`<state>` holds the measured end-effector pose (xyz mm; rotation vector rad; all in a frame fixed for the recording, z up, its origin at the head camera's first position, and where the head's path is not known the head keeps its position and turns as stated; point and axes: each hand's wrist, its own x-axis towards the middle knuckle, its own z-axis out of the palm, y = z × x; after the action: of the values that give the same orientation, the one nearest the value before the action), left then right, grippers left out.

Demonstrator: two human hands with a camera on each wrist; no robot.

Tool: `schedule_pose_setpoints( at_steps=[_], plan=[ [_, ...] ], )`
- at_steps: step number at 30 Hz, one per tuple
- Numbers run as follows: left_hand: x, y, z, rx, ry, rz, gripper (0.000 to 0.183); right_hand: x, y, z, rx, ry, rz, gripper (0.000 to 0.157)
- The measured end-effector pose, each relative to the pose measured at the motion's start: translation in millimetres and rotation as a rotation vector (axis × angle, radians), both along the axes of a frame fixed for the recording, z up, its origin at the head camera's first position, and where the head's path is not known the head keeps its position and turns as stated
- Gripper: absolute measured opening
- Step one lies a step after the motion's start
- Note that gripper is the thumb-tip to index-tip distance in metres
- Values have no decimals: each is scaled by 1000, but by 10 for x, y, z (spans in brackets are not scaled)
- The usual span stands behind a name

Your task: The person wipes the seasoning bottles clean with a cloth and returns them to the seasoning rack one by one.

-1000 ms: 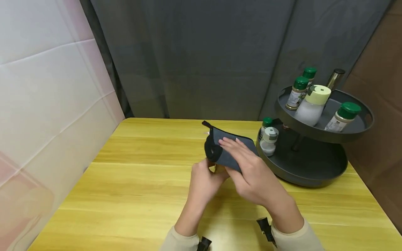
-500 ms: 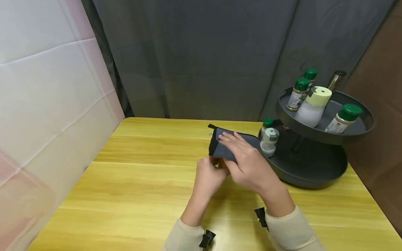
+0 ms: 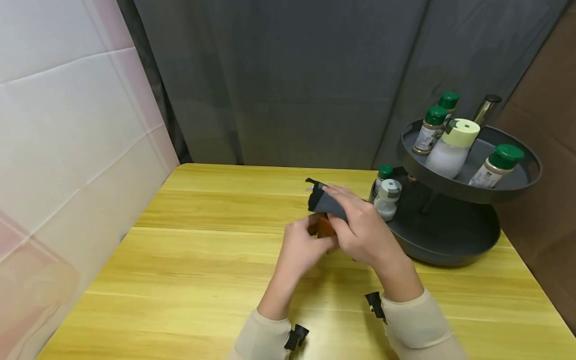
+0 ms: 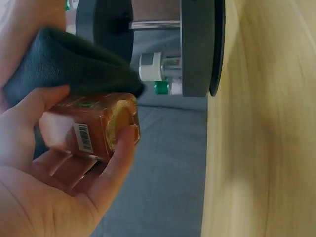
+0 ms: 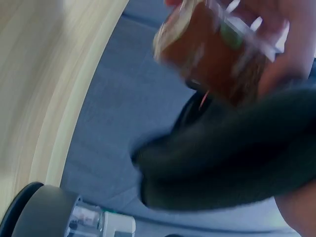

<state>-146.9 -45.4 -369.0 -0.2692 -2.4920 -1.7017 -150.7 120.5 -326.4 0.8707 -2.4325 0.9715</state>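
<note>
My left hand [image 3: 303, 247] grips a squarish clear jar [image 4: 74, 129] of orange-brown contents, with a barcode label on one side. A fingertip lies against the jar's round end in the left wrist view. Folded in my right hand [image 3: 366, 230] is a dark grey cloth [image 3: 330, 205] with black edging and a small loop. The cloth sits right against the jar, its free end sticking out past the fingers. In the right wrist view the cloth [image 5: 227, 153] and the jar [image 5: 212, 59] are blurred. The jar's far end is hidden by hand and cloth.
A dark grey two-tier round rack [image 3: 443, 260] stands at the right of the wooden table [image 3: 202, 270]. Its upper tray holds several bottles, among them a yellow-capped shaker [image 3: 452, 150]. A white-capped shaker [image 3: 387, 200] stands on the lower tray, close to my right hand.
The cloth has shifted slightly right and folded down, and more of the orange-brown jar shows between the hands. Both hands have moved a little to the right.
</note>
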Motion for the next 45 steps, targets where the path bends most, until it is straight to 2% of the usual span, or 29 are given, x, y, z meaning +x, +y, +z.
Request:
schedule_pose_setpoints(
  at_steps=[3, 6, 8, 10, 14, 17, 21, 25, 32, 40, 45],
  plan=[
    [-44, -17, -5, -23, 48, 32, 2, 38, -68, -8, 29, 42, 31, 46],
    [-131, -75, 4, -33, 94, 96, 5, 66, -84, -6, 18, 49, 72, 49],
    [-185, -111, 21, -17, 92, 113, 4, 42, -59, 1, -1, 31, 87, 51],
    [-227, -130, 39, 13, 76, 122, 12, -26, -23, 6, -23, 1, 87, 52],
    [-252, -106, 54, 36, 30, 93, 22, -212, 21, 9, -49, -48, 48, 49],
    [-249, -60, 36, 25, 0, 59, 23, -276, -2, 16, -21, -62, 10, 49],
    [-284, -51, 16, 7, 29, 87, 20, -200, -48, 27, 18, -63, 16, 52],
    [-351, -88, 49, -1, 62, 110, 21, -126, -2, 9, -21, -43, 48, 54],
    [-446, -54, 126, -3, 51, 80, 18, -247, 119, -14, -120, -4, 63, 51],
    [-530, -35, 209, 13, 62, 60, 22, -255, 49, 40, -129, 1, 5, 53],
    [-528, -46, 228, 41, 60, 65, 18, -263, 98, 14, -141, -30, 22, 53]
  ],
)
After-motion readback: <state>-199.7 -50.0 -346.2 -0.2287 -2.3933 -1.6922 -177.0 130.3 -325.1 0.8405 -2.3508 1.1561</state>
